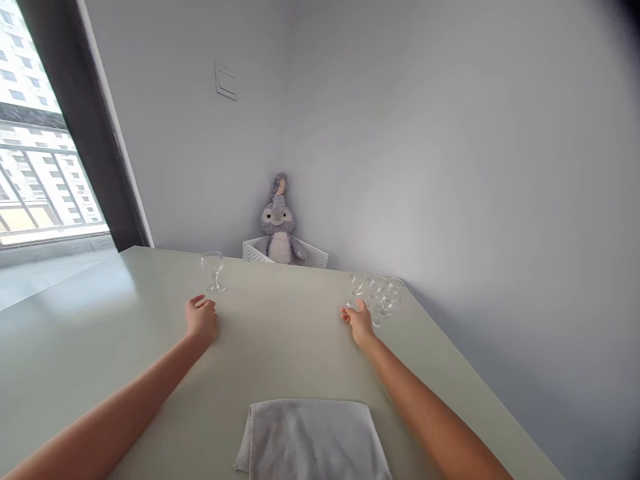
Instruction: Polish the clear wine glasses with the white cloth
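Left hand (pixel 201 320) is just this side of a lone stemmed glass (pixel 213 265) on the desk (pixel 280 333), grip loosely curled, kinda wide. Grey cloth (pixel 313 437) up close. Right hand (pixel 360 323), grip also wide, is right by more glasses (pixel 389 301).

Two plain pale grey walls (pixel 475 167) meet in a corner (pixel 291 100) at 12 o'clock. The wall toward 3 o'clock darkens toward 4 o'clock. A white switch plate (pixel 227 83) sits at 11 o'clock. Toward 10 o'clock, a broad dark frame (pixel 75 113) edges a bright opening; beyond it stand a metal railing (pixel 50 152) and a pale many-windowed building (pixel 25 67). Whitish floor (pixel 45 273) shows at 9 o'clock. A pale greenish table (pixel 280 347) spreads across 6 o'clock, daylight glossing its surface toward 9. Behind its far edge, a grey plush rabbit (pixel 279 227) sits in a white perforated basket (pixel 316 256).
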The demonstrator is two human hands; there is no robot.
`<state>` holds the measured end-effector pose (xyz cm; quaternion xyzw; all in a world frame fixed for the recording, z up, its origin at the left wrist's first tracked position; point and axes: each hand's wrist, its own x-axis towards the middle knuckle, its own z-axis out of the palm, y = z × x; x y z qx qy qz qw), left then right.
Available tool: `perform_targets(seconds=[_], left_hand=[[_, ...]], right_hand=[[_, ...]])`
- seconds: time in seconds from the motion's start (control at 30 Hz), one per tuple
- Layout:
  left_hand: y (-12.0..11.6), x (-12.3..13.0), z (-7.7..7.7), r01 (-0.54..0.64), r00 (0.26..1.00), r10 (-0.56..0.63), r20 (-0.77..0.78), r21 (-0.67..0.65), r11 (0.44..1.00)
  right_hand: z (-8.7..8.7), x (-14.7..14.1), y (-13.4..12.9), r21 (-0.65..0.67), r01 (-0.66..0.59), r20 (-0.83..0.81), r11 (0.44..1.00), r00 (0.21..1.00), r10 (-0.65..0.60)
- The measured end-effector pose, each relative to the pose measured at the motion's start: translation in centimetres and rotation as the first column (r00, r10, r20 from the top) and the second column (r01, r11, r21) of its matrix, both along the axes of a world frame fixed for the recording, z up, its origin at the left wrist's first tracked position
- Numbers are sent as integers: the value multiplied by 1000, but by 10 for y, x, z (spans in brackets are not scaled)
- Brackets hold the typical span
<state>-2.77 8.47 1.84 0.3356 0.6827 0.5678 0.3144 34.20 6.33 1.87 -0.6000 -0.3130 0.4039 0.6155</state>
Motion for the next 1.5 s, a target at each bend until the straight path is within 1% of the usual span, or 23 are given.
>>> perform_targets(seconds=[0.1, 0.17, 0.23, 0.33, 0.43, 0.5, 0.57, 0.63, 0.67, 0.7, 0.73, 0.77, 0.8, 0.83, 0.87, 0.9, 1.0, 1.07, 1.1, 1.17, 1.27, 1.37, 1.5], left_hand=[[-20, 22, -4, 73, 993, -75, 89, 30, 997], [-32, 35, -6, 150, 981, -155, 118, 47, 988], [-41, 45, -7, 228, 964, -232, 131, 50, 972], [-50, 61, -5, 363, 925, -363, 108, 24, 932], [-57, 78, 1, 476, 879, -476, 31, -17, 879], [-59, 88, 4, 514, 857, -515, -12, -45, 856], [-60, 92, 5, 532, 844, -535, -26, -73, 843], [-59, 88, 3, 528, 846, -532, -31, -86, 845], [-57, 83, 2, 516, 853, -520, -37, -86, 853], [-56, 75, 1, 499, 863, -504, -47, -85, 863], [-54, 66, 0, 480, 872, -485, -60, -84, 873], [-51, 55, 0, 459, 882, -465, -74, -87, 884], [-49, 42, -1, 435, 893, -442, -86, -92, 896], [-45, 29, -1, 407, 904, -416, -96, -99, 908], [-41, 15, 0, 378, 915, -388, -107, -105, 920], [-37, 2, 0, 345, 927, -357, -118, -110, 932], [-23, -35, 0, 254, 954, -267, -133, -111, 961], [-13, -52, 1, 213, 967, -225, -122, -109, 971], [-8, -58, 1, 198, 971, -210, -112, -109, 974], [0, -67, 2, 175, 979, -185, -87, -110, 978], [10, -71, 3, 165, 984, -171, -47, -109, 980], [16, -70, 5, 174, 984, -177, -17, -107, 979], [22, -68, 9, 194, 981, -196, -2, -106, 975]], right_hand=[[2, -3, 23, 39, -10, 4, 999, 1000, 10], [2, -12, 26, 69, -35, 14, 997, 999, 34], [1, -28, 22, 95, -86, 28, 992, 996, 83], [-4, -64, 9, 113, -200, 39, 973, 980, 197], [-7, -110, -7, 110, -335, 29, 936, 942, 334], [-6, -139, -18, 96, -429, 8, 898, 903, 431], [-4, -163, -32, 83, -506, -23, 859, 860, 509], [-2, -175, -46, 70, -550, -69, 832, 830, 554], [-2, -176, -53, 64, -558, -89, 827, 823, 562], [-2, -173, -60, 60, -558, -102, 827, 821, 562], [-3, -165, -66, 55, -538, -114, 841, 833, 541], [-4, -154, -71, 49, -495, -125, 868, 859, 497], [-6, -140, -75, 45, -440, -130, 897, 887, 442], [-8, -122, -79, 29, -343, -158, 939, 926, 343], [-9, -101, -81, 14, -258, -172, 966, 951, 256], [-11, -79, -82, 4, -194, -180, 981, 965, 191], [-14, -9, -82, -22, 18, -189, 1000, 982, -21], [-14, 30, -78, -22, 139, -180, 990, 973, -141], [-13, 47, -76, -20, 176, -174, 984, 969, -177], [-13, 70, -69, -12, 209, -168, 978, 963, -208], [-14, 87, -58, -13, 168, -166, 986, 972, -167], [-17, 89, -47, -23, 101, -161, 995, 982, -103], [-20, 82, -37, -35, 65, -143, 997, 987, -69]])
